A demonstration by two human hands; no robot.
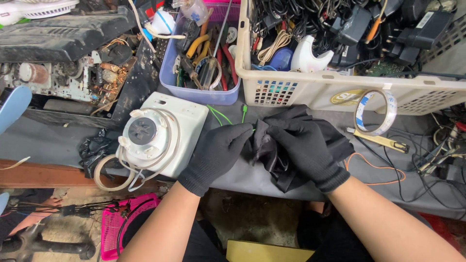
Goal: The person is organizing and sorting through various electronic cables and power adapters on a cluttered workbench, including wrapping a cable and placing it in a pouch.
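Black cloth [272,155], crumpled on the bench [63,140] edge in front of me, both gloved hands on it. My right hand [310,150] is closed over its top, bunching it; my left hand [218,153] pinches its left edge, right by a thin green wire [219,115]. I judge it soft, limp and light; take it by a fold. White appliance [158,138] to the left, tape roll [374,112] right, cable basket [340,92] behind. Black on black: cloth's outline and what's wrapped inside, can't tell.

black cloth [272,155] | crumpled, glossy | held above table edge, centre
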